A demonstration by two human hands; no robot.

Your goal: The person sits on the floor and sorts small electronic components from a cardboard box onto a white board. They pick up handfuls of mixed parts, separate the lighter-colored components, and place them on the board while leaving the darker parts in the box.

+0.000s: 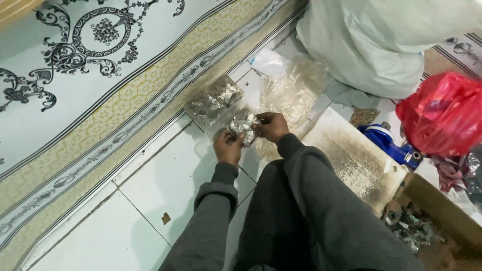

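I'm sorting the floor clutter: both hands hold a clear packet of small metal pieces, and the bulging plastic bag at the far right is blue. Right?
Not quite. In the head view, the left hand and right hand do hold the clear packet of small metal pieces, but the bulging plastic bag at the far right is red, not blue.

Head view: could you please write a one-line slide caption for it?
Both hands, left and right, hold a clear bag of small metal pieces over a white tiled floor.
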